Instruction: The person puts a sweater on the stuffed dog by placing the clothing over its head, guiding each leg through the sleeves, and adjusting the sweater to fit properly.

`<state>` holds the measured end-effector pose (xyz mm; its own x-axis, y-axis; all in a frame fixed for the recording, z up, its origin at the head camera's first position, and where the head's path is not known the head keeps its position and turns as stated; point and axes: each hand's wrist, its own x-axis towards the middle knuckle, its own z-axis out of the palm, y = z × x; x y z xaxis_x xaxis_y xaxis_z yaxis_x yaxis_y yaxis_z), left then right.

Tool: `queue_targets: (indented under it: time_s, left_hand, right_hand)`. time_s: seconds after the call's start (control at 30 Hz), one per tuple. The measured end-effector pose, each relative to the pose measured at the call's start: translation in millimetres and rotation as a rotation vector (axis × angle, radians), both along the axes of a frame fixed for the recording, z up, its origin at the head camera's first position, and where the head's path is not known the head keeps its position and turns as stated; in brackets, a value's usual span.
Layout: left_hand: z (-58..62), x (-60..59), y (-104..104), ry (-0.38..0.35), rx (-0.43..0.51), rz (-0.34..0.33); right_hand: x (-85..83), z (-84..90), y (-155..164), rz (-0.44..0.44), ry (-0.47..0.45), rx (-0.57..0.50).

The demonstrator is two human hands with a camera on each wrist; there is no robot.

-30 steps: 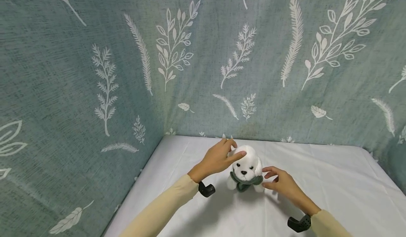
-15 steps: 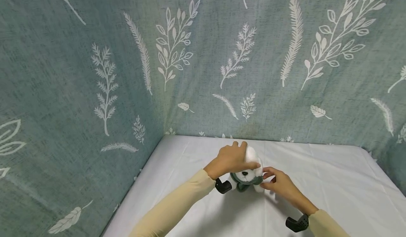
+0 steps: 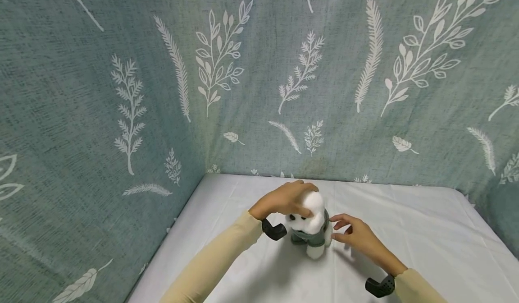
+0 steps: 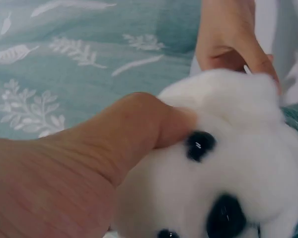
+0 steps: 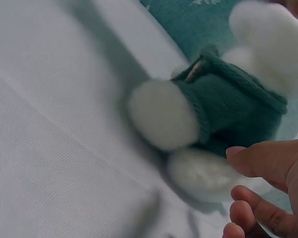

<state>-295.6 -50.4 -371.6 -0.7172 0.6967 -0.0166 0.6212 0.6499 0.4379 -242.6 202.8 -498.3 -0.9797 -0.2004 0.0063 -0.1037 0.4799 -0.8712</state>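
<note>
A white plush dog (image 3: 314, 225) in a green knitted sweater (image 5: 238, 101) stands on the white cloth, turned partly to the left. My left hand (image 3: 284, 198) grips its head from above, the thumb lying close to one black eye in the left wrist view. Behind the head, the other fingers are mostly hidden. Beside the dog's right-hand side in the head view, my right hand (image 3: 358, 236) has its fingers loosely bent and holds nothing. In the right wrist view its thumb is very near a white leg (image 5: 203, 173); whether it touches I cannot tell.
A white cloth (image 3: 401, 231) covers the table. Green fabric (image 3: 251, 82) with white leaf prints hangs behind and on the left. Black wrist devices (image 3: 275, 230) sit on both wrists.
My left hand came over the dog's head and took hold of it. The dog then turned from facing forward towards the left. My right hand has barely moved.
</note>
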Motion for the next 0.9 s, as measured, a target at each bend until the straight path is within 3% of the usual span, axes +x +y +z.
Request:
queue_targets:
  time_s: [0.13, 0.23, 0.33, 0.47, 0.57, 0.67, 0.9]
  left_hand:
    - [1.2, -2.9, -9.3, -0.112, 0.071, -0.031]
    - [0.4, -0.4, -6.9, -0.124, 0.076, 0.006]
    - [-3.2, 7.2, 4.7, -0.024, -0.014, 0.083]
    - [-11.4, 18.6, 20.9, 0.185, -0.202, 0.210]
    - [-15.4, 20.5, 25.7, 0.273, -0.238, 0.248]
    - [-16.1, 15.7, 22.3, 0.259, -0.165, 0.215]
    - [-16.6, 4.8, 4.2, 0.095, 0.052, 0.041]
  right_hand:
    - [-0.6, 1.0, 1.8, -0.004, 0.021, 0.019]
    - [-1.5, 4.0, 2.9, -0.009, 0.041, 0.035]
    - [-2.2, 7.6, 3.9, -0.021, 0.039, 0.041]
    - [-3.7, 11.5, 3.8, -0.030, 0.020, 0.037]
    - [-5.8, 12.3, 2.9, -0.037, 0.017, 0.035]
    - [-7.7, 12.4, 1.8, -0.037, 0.027, 0.035]
    - [-3.6, 21.1, -5.4, -0.036, 0.003, 0.033]
